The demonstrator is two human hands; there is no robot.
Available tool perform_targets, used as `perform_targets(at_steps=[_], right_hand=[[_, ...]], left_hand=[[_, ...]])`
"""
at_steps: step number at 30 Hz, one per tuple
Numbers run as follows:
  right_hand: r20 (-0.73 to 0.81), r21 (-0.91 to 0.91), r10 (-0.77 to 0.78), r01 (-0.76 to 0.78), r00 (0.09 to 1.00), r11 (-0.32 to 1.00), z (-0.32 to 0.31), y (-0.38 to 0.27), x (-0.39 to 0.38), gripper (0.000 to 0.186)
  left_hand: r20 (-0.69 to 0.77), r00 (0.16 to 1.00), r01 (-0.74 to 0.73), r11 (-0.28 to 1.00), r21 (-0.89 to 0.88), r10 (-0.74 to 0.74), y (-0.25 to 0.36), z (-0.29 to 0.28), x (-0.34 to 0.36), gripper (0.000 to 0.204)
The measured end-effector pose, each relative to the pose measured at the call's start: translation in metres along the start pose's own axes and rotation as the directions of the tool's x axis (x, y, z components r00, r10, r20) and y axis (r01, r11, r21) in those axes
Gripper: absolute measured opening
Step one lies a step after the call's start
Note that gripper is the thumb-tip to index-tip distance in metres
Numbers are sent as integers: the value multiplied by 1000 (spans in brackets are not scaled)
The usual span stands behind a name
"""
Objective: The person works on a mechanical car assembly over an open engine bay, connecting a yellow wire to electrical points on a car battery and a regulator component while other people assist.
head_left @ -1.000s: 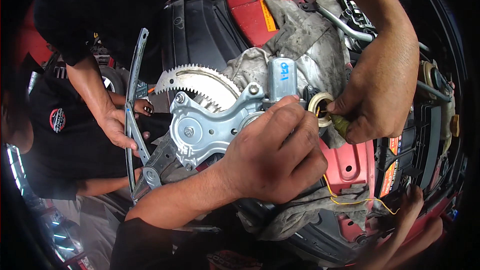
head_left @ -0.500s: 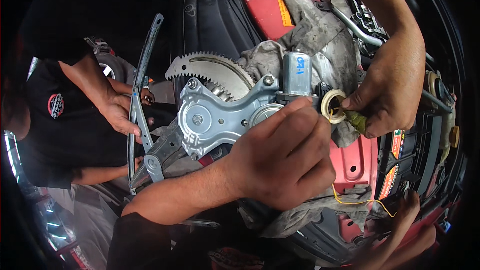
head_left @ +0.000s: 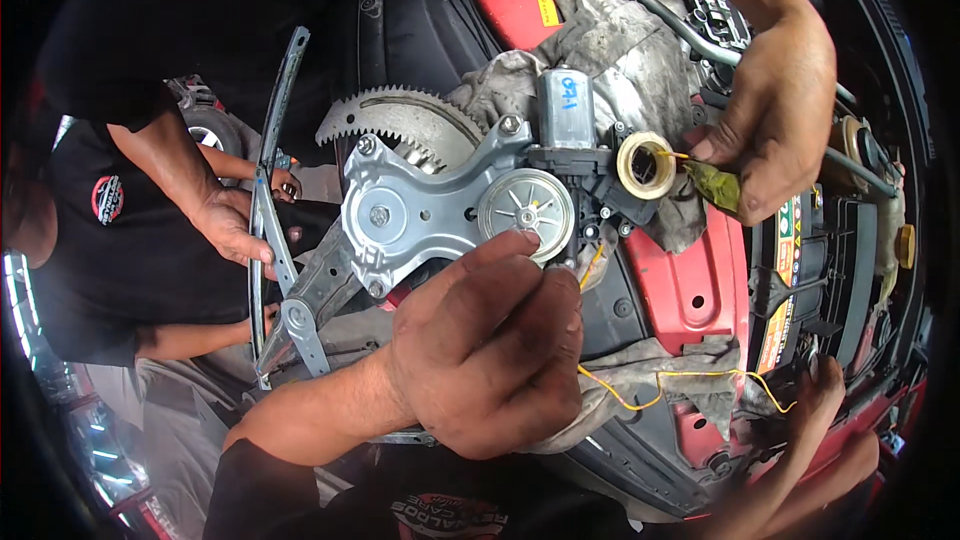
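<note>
Head view: a metal window regulator (head_left: 445,202) sits over red bodywork (head_left: 695,270), the left hand (head_left: 490,345) at its round disc (head_left: 520,195), the right hand (head_left: 780,130) beyond its motor (head_left: 566,110).

The left fingers curl together, covering the disc's lower edge; whether they grip anything cannot be told. Right thumb and fingers are clamped on an olive-green strip (head_left: 722,192), beside a yellow wire (head_left: 680,156) that runs into a cream ring (head_left: 628,180), its interior shadowed. Whatever bears the regulator is hidden. A stained grey rag (head_left: 620,50) drapes behind; at left a co-worker's hand (head_left: 235,225) touches a metal rail (head_left: 280,120). Dark clothing swallows the upper left, and a tyre (head_left: 215,125) shows only partly.
</note>
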State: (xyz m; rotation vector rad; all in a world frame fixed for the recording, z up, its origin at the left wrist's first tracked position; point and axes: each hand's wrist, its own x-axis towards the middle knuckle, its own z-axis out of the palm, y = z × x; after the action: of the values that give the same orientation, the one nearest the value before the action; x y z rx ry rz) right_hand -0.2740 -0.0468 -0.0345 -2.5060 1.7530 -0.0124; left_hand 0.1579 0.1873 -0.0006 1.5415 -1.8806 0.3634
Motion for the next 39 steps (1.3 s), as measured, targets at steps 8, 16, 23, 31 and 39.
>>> perform_targets(at_steps=[8,16,23,31,39], right_hand=[[-108,52,-63,68,992,996,0,-13,-1,20],[-114,28,-61,65,992,998,5,-5,1,19],[-78,32,-32,35,996,999,4,-5,1,20],[-60,25,-36,38,998,999,2,-7,1,21],[-65,28,-38,40,997,999,1,-8,1,26]], left_hand=[[-188,982,-8,992,125,31,5,4,-1,20],[-18,998,58,994,96,-57,10,-10,-3,39],[-151,988,-9,990,139,30,-3,0,7,19],[-23,999,32,992,126,-29,-7,-1,13,50],[-63,998,-10,989,149,20,-16,10,22,40]])
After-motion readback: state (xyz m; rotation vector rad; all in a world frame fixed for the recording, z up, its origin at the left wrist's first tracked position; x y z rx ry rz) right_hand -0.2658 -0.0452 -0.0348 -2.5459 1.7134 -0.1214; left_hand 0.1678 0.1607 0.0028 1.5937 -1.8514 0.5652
